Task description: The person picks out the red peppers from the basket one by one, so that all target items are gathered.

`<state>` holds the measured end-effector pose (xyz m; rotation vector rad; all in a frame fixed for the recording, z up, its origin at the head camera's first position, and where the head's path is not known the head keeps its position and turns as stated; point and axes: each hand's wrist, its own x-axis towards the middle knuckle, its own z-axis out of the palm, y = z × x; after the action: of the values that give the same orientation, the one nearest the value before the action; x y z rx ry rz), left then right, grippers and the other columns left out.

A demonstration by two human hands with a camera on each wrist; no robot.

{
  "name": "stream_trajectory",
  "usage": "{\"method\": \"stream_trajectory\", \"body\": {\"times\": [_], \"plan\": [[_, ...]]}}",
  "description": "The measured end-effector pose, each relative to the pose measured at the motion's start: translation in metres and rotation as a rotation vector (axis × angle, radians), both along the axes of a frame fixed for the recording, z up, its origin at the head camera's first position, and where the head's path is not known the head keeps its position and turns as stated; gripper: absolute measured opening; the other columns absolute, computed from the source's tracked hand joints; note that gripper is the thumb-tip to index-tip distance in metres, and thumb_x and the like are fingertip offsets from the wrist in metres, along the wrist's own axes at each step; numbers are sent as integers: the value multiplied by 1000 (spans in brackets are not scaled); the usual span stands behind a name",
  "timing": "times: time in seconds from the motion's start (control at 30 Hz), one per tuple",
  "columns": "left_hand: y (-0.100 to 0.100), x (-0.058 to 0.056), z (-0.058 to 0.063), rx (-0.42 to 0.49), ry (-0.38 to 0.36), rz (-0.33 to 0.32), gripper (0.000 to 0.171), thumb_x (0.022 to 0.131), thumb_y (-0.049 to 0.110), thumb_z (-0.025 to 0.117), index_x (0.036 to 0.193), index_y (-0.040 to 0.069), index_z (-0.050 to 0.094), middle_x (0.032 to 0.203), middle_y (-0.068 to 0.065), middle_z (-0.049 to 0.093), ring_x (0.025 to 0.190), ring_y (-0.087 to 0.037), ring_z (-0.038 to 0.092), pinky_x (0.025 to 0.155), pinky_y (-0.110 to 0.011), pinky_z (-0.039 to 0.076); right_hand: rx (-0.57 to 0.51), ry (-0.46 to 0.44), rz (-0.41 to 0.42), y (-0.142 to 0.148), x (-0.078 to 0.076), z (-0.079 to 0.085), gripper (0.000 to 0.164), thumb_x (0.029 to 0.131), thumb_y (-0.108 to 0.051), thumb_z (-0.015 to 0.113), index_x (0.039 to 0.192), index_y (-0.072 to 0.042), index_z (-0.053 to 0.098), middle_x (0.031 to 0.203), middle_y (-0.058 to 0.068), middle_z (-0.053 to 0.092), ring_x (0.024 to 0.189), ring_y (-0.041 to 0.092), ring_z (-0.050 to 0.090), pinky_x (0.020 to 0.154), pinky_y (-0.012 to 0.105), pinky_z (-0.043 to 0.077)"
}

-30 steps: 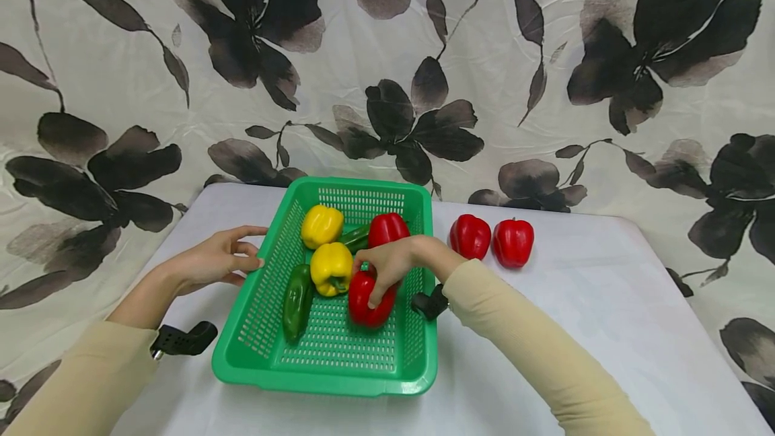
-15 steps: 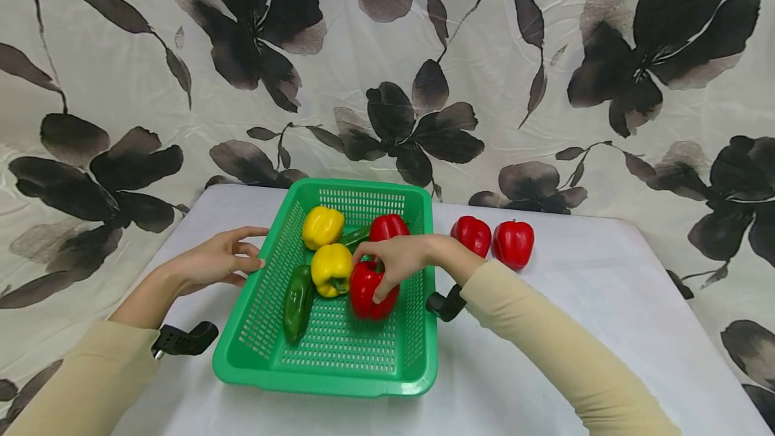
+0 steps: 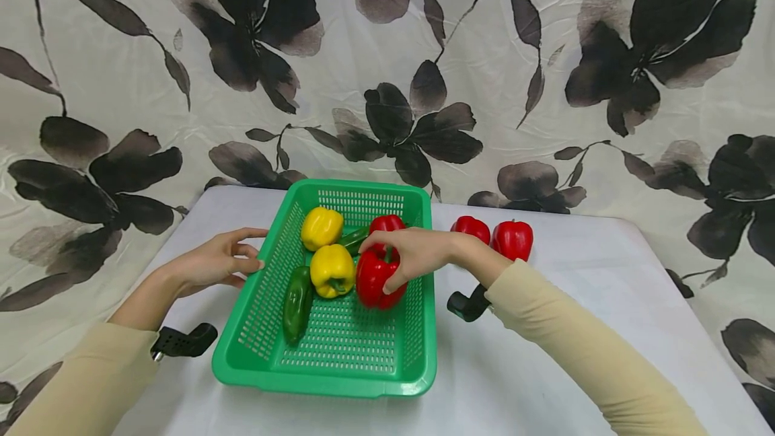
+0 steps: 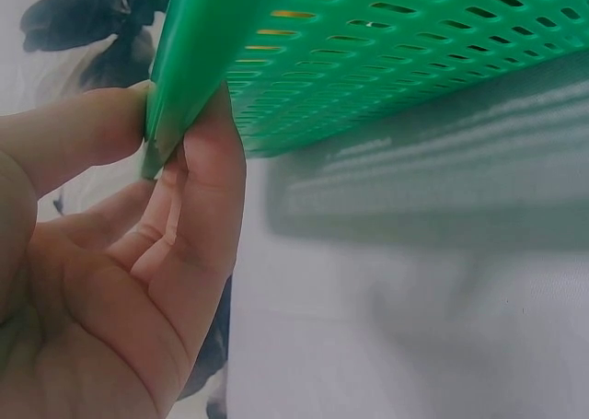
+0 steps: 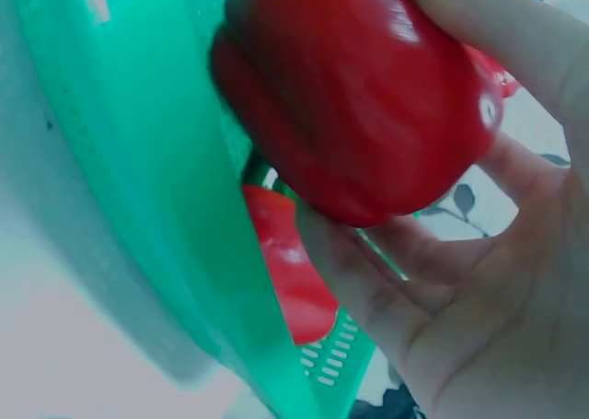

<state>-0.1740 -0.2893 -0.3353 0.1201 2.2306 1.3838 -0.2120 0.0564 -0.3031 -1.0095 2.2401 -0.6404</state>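
Fingers (image 5: 359, 276) of right hand (image 3: 418, 251) curled round a red bell pepper (image 3: 372, 281)

Pepper glossy, smooth-skinned, blocky, lobed (green stem up top); head view puts it within the right half of the green basket (image 3: 327, 387). Basket: perforated plastic, rounded corners; left hand (image 3: 220, 260) pinches its left rim. Just left of the red one, a shiny yellow pepper (image 3: 332, 268); farther left, a long dark-green vegetable (image 3: 298, 305). White worktop (image 3: 605, 268) underneath.

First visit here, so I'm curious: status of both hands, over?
Right hand gripping red pepper. Left hand pinching green basket rim. Yellow pepper close alongside red.
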Motion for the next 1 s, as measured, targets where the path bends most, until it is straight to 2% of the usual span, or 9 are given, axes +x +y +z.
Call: {"method": "stream_trajectory", "body": {"times": [0.23, 0.37, 0.53, 0.73, 1.0], "plan": [[-1, 0, 0, 11, 0, -2, 76, 89, 13, 58, 146, 3, 10, 101, -19, 54, 86, -27, 62, 76, -42, 55, -100, 6, 12, 13, -1, 5, 67, 74, -14, 75, 132, -19, 43, 126, 1, 47, 115, 19, 43, 79, 27, 54], [-1, 0, 0, 11, 1, -2, 76, 89, 13, 59, 146, 3, 11, 102, -19, 54, 86, -27, 62, 76, -42, 55, -141, 2, -2, 20, -2, 8, 66, 75, -14, 74, 133, -21, 42, 125, 0, 46, 113, 18, 45, 79, 26, 53], [-1, 0, -1, 8, 2, -2, 75, 89, 14, 59, 146, 4, 11, 101, -19, 54, 86, -27, 62, 77, -42, 55, -183, -44, -73, 28, 0, 12, 72, 74, -16, 74, 135, -21, 37, 126, 1, 46, 112, 21, 46, 78, 29, 54], [-1, 0, -2, 6, 5, -3, 75, 89, 14, 59, 146, 4, 11, 101, -19, 54, 86, -27, 62, 77, -42, 55, -155, -35, -178, 41, 2, 16, 70, 73, -22, 75, 132, -21, 37, 127, 3, 45, 110, 22, 49, 78, 30, 54], [-2, 0, -1, 14, 0, -8, 76, 89, 14, 59, 146, 4, 11, 101, -19, 53, 86, -27, 62, 77, -42, 55, -188, -1, -205, 57, 2, 16, 67, 73, -22, 75, 131, -19, 41, 123, 4, 48, 110, 26, 49, 78, 31, 54]]}}
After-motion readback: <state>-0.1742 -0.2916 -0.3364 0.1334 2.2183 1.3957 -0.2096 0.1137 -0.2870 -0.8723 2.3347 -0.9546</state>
